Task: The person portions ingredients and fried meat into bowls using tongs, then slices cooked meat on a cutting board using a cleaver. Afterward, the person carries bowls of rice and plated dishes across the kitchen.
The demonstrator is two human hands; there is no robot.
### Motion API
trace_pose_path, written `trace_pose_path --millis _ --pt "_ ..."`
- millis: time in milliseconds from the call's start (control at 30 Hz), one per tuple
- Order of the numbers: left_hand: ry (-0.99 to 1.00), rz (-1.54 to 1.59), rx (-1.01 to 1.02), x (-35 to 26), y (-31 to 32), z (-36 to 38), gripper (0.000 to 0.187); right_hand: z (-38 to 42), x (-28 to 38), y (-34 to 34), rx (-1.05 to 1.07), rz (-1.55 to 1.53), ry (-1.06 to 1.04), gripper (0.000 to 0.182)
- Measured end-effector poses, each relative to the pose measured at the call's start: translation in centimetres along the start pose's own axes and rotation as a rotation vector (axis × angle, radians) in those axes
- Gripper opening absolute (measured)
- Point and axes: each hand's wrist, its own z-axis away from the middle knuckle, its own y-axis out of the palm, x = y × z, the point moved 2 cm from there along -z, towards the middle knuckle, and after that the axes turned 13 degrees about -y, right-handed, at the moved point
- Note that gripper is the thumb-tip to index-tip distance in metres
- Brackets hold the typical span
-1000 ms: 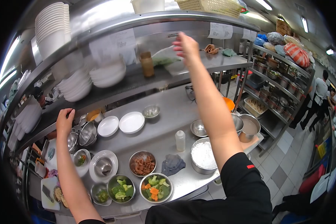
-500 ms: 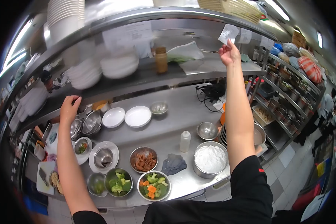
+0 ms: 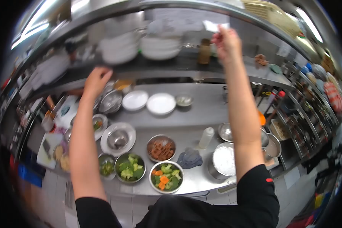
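Note:
My right hand (image 3: pixel 227 42) is raised in front of the upper shelf, fingers closed on a small white paper slip (image 3: pixel 215 26) that is smeared by motion. My left hand (image 3: pixel 98 79) hovers by the front edge of the middle shelf (image 3: pixel 140 68), above stacked metal bowls (image 3: pixel 111 101). Its fingers are curled together, and anything inside them is hidden. Below on the steel counter are a bowl of broccoli (image 3: pixel 130 168), a bowl of broccoli and carrot (image 3: pixel 166 177), a bowl of brown meat pieces (image 3: pixel 161 149) and two white plates (image 3: pixel 161 103).
Stacks of white bowls (image 3: pixel 160 47) and a brown jar (image 3: pixel 204 52) stand on the shelf. A squeeze bottle (image 3: pixel 206 138), a grey cloth (image 3: pixel 190 158) and a pot of white powder (image 3: pixel 224 159) sit on the counter. Racks (image 3: pixel 304 117) rise at the right.
My view has swung to the left. My right hand has taken the paper slip away from the shelf's upper rail, leftward. My left hand stays near the shelf edge.

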Motion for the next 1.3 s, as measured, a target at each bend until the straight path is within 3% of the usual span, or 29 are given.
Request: trace_pose_path --millis 100,167,233,300,400,500,533,600,633,667,700,733,767,800,833,867,900,967,1033,1100,1200,1300 --pt "-0.036 -0.096 0.074 0.8 -0.8 0.6 0.042 -0.9 -0.6 -0.5 -0.037 -0.004 0.064 0.017" --pt "-0.189 0.150 0.288 0.1 -2.4 1.3 0.047 -0.3 -0.5 -1.7 -0.001 -0.071 0.198 0.039" --pt "-0.200 0.304 0.211 1.6 -4.2 2.6 0.051 5.1 1.9 -0.1 -0.008 0.011 0.200 0.062" --pt "-0.304 0.532 0.099 1.6 -8.2 6.3 0.047 9.8 2.6 -1.3 0.126 0.082 0.150 0.052" --pt "-0.290 0.374 -0.116 5.4 -12.1 14.4 0.039 19.7 3.2 -3.3 0.313 0.059 0.204 0.044" --pt "-0.619 0.364 0.044 10.8 -11.8 28.0 0.040 31.1 2.1 -4.2 0.370 0.024 0.475 0.031" --pt "-0.632 0.293 0.153 15.0 -11.0 33.5 0.036 34.3 0.6 -4.5 0.357 0.083 0.582 0.026" --pt "-1.059 0.391 0.357 19.6 -8.5 45.6 0.035 39.7 -2.4 -4.8 0.384 0.293 0.748 0.025" --pt "-1.094 0.316 0.400 21.8 -7.1 52.2 0.044 42.0 -4.1 -4.9 0.426 0.460 0.771 0.028" --pt "-1.248 0.424 0.444 26.4 -5.6 62.4 0.037 44.5 -5.8 -5.0 0.464 0.628 0.794 0.031" --pt "-1.239 0.716 0.413 28.7 -4.0 72.1 0.032 46.4 -7.6 -5.5 0.448 0.650 0.786 0.031" --pt "-1.122 0.208 0.762 34.4 -1.0 84.7 0.028 47.4 -9.7 -7.2 0.513 0.879 0.758 0.035" --pt "-1.545 0.196 1.020 30.7 -0.1 87.9 0.028 47.9 -12.2 -9.4 0.581 1.105 0.729 0.039" --pt "-1.599 0.139 1.170 28.8 -0.4 90.9 0.028 48.9 -15.1 -11.5 0.574 1.120 0.722 0.039" --pt "-1.589 0.127 1.248 28.2 -1.2 93.4 0.028 50.1 -17.6 -13.2 0.642 1.339 0.617 0.038" --pt "-1.595 0.128 1.290 27.9 -2.2 94.9 0.028 51.1 -18.9 -13.3 0.706 1.556 0.504 0.038" --pt "-1.615 0.134 1.296 28.0 -3.0 95.8 0.028 51.3 -19.7 -12.1 0.710 1.564 0.490 0.038" --pt "-1.674 0.158 1.274 29.2 -4.7 97.0 0.028 51.9 -21.6 -10.4 0.470 1.198 1.132 0.031" --pt "-1.734 0.195 1.219 31.0 -5.9 97.3 0.028 51.9 -23.2 -9.3 0.450 1.291 1.040 0.026" --pt "-1.807 0.241 1.114 33.2 -6.8 96.5 0.028 51.3 -25.0 -8.0 0.294 1.156 1.084 0.022" --pt "-1.894 0.331 0.860 36.8 -7.9 92.0 0.029 49.5 -29.9 -5.6 0.260 1.048 1.092 0.019" --pt "-1.960 0.263 0.541 44.8 -12.1 87.4 0.025 47.5 -35.1 -3.5 0.232 0.965 1.183 0.022"
